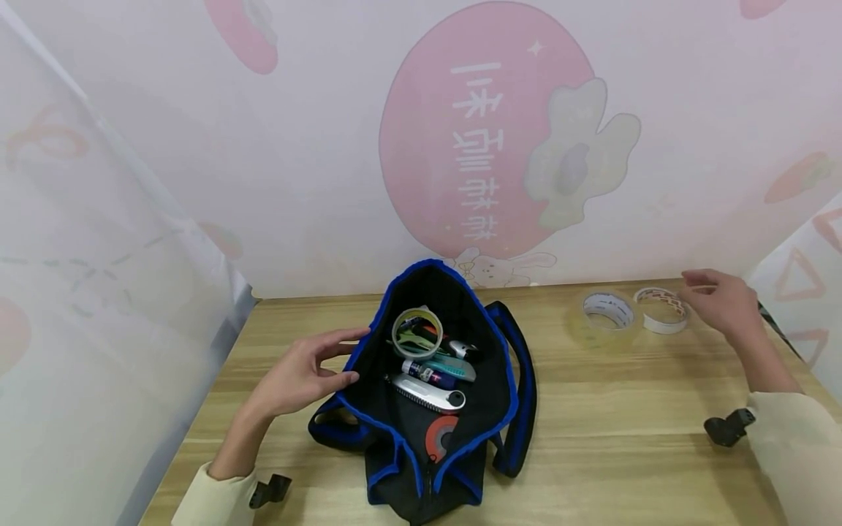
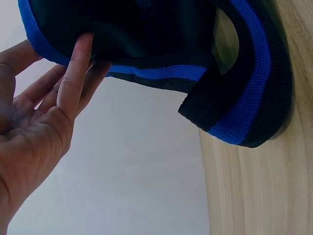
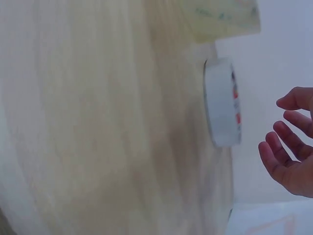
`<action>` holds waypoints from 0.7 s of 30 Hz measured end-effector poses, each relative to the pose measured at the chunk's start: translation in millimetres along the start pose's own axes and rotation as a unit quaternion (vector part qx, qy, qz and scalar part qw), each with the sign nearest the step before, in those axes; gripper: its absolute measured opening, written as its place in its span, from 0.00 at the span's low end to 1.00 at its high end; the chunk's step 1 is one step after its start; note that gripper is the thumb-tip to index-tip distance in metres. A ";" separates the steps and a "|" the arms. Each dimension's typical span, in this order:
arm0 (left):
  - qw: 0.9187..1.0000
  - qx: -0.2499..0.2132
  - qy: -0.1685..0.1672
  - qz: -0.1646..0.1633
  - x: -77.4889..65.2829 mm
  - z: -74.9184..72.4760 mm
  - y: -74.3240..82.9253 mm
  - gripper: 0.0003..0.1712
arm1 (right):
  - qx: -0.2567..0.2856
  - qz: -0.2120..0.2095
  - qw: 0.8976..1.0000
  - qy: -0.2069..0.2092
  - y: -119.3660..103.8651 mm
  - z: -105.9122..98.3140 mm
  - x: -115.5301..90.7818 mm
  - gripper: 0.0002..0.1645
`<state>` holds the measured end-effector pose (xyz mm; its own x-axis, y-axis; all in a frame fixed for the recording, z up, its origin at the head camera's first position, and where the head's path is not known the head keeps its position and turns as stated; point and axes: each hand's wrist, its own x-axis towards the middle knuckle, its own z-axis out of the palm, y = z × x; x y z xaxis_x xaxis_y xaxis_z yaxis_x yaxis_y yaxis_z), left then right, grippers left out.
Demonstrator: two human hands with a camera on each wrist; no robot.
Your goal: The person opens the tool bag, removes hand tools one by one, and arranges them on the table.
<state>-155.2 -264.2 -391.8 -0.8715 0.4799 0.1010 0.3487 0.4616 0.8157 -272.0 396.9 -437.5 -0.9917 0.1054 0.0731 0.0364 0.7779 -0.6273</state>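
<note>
An open black bag [image 1: 454, 288] with blue trim stands on the table. My left hand [image 1: 299, 376] is at its left rim, thumb and forefinger touching the edge, fingers loosely extended. Inside lie a yellowish tape roll [image 1: 419, 356], a silver-white utility knife [image 1: 426, 394], a teal cutter [image 1: 454, 367], a dark blue tube [image 1: 430, 375] and a red-and-grey half disc [image 1: 439, 437]. On the far right, my right hand [image 1: 723, 303] hovers beside a white tape roll [image 1: 664, 326], holding nothing. Its fingers [image 3: 293, 139] are slightly bent and apart from the roll in the right wrist view.
Left of the white roll lies a clear tape roll [image 1: 617, 321]. The bag's striped straps [image 1: 525, 394] spread to both sides. Behind the wooden table [image 1: 592, 453] rises a printed white backdrop [image 1: 316, 183]. Each wrist carries a black camera mount [image 1: 729, 427].
</note>
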 end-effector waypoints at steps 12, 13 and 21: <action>1.000 -0.002 0.000 -0.001 0.2 -0.1 0.8 0.40 | 0.020 -0.057 0.998 -0.006 -65.3 -1.5 -4.5 0.35; 1.000 -0.002 0.000 -0.001 0.2 -0.1 0.9 0.40 | 0.023 -0.066 0.998 -0.004 -71.7 -1.1 -5.6 0.35; 1.000 0.002 0.000 0.002 -0.1 -0.2 0.5 0.40 | 0.060 -0.111 0.992 -0.019 -122.5 6.0 -15.3 0.34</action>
<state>-155.1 -264.1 -391.3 -0.8695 0.4827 0.1043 0.3541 0.4622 0.8130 -262.0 296.3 -366.4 -0.9777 -0.0844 0.1924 -0.1957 0.6992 -0.6876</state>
